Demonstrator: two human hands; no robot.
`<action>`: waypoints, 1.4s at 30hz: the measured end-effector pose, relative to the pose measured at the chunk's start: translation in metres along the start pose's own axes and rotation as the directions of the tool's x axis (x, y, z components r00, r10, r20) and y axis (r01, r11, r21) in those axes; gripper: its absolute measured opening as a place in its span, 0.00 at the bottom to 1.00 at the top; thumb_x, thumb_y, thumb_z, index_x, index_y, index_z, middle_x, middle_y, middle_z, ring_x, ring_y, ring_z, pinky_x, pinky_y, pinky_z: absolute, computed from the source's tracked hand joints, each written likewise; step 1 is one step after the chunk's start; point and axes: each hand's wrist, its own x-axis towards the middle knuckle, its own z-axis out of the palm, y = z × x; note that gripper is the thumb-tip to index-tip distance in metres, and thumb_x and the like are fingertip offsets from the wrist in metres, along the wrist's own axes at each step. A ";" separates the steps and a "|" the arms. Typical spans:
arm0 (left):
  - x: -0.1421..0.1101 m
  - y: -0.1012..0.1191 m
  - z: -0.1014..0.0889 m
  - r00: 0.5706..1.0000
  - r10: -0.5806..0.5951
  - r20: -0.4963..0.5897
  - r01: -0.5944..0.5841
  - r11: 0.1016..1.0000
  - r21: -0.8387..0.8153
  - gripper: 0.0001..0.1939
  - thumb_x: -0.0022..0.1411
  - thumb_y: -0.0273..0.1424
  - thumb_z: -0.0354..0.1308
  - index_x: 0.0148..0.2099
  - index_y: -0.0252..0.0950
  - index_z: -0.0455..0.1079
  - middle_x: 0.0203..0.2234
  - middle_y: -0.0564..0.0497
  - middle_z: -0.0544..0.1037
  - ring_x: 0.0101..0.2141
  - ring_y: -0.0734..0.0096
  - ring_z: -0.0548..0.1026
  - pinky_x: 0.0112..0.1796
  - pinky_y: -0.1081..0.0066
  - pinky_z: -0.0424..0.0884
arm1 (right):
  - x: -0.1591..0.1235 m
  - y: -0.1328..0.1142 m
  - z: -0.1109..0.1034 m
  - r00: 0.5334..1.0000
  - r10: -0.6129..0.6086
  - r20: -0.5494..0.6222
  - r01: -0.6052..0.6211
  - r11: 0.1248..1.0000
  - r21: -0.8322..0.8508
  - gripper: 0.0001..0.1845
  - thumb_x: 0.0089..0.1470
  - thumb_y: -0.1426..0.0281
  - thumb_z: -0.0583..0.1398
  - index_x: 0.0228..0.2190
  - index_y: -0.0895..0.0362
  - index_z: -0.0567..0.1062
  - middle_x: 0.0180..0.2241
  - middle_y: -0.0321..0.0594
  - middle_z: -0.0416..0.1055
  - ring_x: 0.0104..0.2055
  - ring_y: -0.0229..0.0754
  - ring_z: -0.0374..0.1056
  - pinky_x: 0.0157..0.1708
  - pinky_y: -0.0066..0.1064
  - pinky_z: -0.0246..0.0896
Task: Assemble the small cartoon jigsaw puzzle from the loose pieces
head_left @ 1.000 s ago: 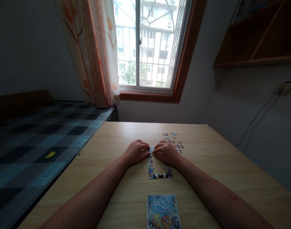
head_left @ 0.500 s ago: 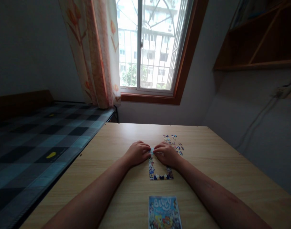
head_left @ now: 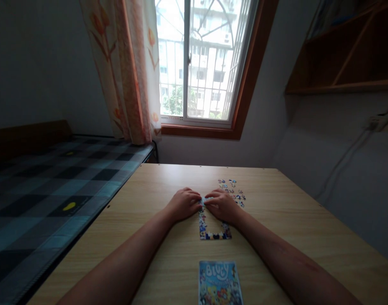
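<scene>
Pressing in at the far-left corner of one partly built puzzle (head_left: 202, 233), the left hand (head_left: 183, 205) and right hand (head_left: 222, 205) have fingers loosely bent, can't tell if they're gripping a piece. Loose pieces (head_left: 239, 197), too tiny to count, sit beyond the right fingers; one Bluey picture sheet (head_left: 220, 284) lies nearer the camera.

Puzzle border (head_left: 202, 228): our right hand (head_left: 222, 204) covers its one o'clock stretch!
Grip: too small for us, left hand (head_left: 184, 205) or right.
Bluey cover (head_left: 220, 283): bottom sliced off at six o'clock!
Loose pieces (head_left: 239, 197): prints too tiny for us.
</scene>
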 end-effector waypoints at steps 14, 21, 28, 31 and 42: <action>-0.001 -0.002 0.003 0.999 0.009 -0.038 -0.009 1.000 -0.020 0.10 0.63 0.38 0.62 0.45 0.43 0.80 0.42 0.51 0.84 0.43 0.63 0.78 0.49 0.64 0.69 | 0.003 -0.009 0.004 0.998 0.062 -0.001 -0.062 0.998 -0.027 0.07 0.56 0.72 0.65 0.31 0.49 0.84 0.38 0.37 0.82 0.41 0.45 0.74 0.47 0.38 0.68; -0.001 0.000 0.002 0.999 0.011 -0.032 -0.011 1.000 -0.009 0.11 0.62 0.37 0.62 0.45 0.43 0.80 0.42 0.52 0.84 0.43 0.63 0.78 0.49 0.64 0.69 | 0.002 -0.010 0.003 0.998 0.059 -0.002 -0.059 0.998 -0.028 0.07 0.55 0.73 0.65 0.31 0.50 0.84 0.38 0.36 0.82 0.40 0.45 0.74 0.46 0.38 0.68; 0.000 0.002 -0.001 1.000 0.012 -0.014 -0.012 1.000 0.003 0.11 0.62 0.36 0.62 0.45 0.42 0.80 0.43 0.51 0.84 0.43 0.62 0.79 0.49 0.63 0.70 | 0.001 -0.008 0.004 0.998 0.067 0.012 -0.066 0.996 -0.063 0.07 0.56 0.72 0.64 0.31 0.50 0.84 0.38 0.37 0.82 0.41 0.46 0.73 0.46 0.39 0.68; 0.000 0.002 -0.001 1.000 0.010 -0.014 -0.010 1.000 0.001 0.11 0.62 0.36 0.62 0.45 0.42 0.80 0.43 0.52 0.84 0.43 0.62 0.79 0.49 0.63 0.70 | 0.001 -0.011 0.004 0.998 0.065 0.020 -0.063 0.995 -0.071 0.07 0.56 0.72 0.64 0.31 0.50 0.84 0.37 0.37 0.82 0.40 0.45 0.73 0.45 0.39 0.68; 0.000 0.000 0.000 1.000 -0.017 -0.015 0.017 1.000 -0.004 0.12 0.62 0.36 0.62 0.47 0.41 0.80 0.43 0.50 0.84 0.45 0.60 0.78 0.51 0.60 0.71 | 0.000 0.004 -0.012 0.959 0.128 -0.254 -0.145 0.988 -0.048 0.17 0.51 0.81 0.59 0.33 0.51 0.83 0.42 0.40 0.81 0.47 0.49 0.71 0.54 0.46 0.64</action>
